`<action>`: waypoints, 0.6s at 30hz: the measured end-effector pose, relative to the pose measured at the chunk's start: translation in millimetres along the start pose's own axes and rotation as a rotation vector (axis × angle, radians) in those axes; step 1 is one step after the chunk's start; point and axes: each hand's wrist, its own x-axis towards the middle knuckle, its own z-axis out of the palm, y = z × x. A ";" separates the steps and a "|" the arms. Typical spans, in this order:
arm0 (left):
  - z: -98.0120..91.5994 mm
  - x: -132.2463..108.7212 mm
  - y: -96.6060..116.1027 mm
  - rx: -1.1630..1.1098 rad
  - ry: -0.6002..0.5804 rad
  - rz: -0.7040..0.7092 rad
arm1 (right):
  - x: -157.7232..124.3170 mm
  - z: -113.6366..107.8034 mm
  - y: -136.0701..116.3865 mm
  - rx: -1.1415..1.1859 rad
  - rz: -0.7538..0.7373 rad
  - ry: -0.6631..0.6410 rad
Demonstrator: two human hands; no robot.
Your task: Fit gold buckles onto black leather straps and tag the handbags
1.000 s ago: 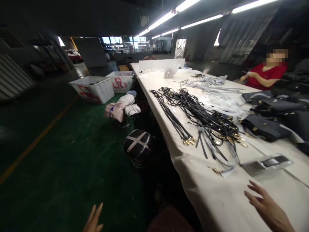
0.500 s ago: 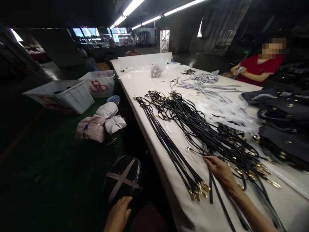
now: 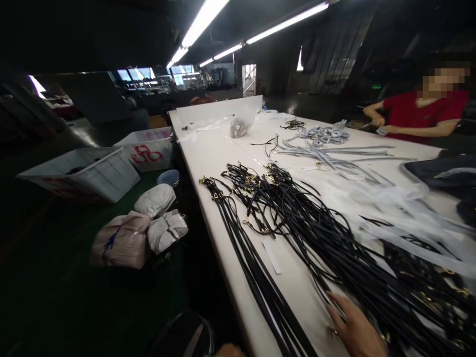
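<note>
My right hand point(image 3: 355, 325) is low over the table with its fingers closed on a thin black strap point(image 3: 316, 277). A small gold-coloured fitting hangs just below those fingers. To its right spreads a large tangled pile of black straps point(image 3: 316, 223) with gold hardware. Left of it, a straighter bundle of black straps point(image 3: 241, 243) lies along the table's edge. Only a sliver of my left hand point(image 3: 228, 351) shows at the bottom edge, beside the table, and its fingers cannot be made out.
The pale table point(image 3: 208, 144) runs away from me, with grey straps point(image 3: 330, 153), a clear plastic bag point(image 3: 240, 126) and translucent sheeting point(image 3: 394, 198) on it. A person in red point(image 3: 427, 116) is at the far right. White bins point(image 3: 115, 173) and wrapped bundles point(image 3: 124, 240) stand on the floor at left.
The view has tilted up and shifted, so the table's things sit lower. My left hand has dropped almost out of sight. My right hand is lower in the picture, still at the straps.
</note>
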 end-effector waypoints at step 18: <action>-170.7 1.4 -63.5 0.676 -0.191 -0.013 | 58.9 40.3 -6.2 -0.246 0.342 0.115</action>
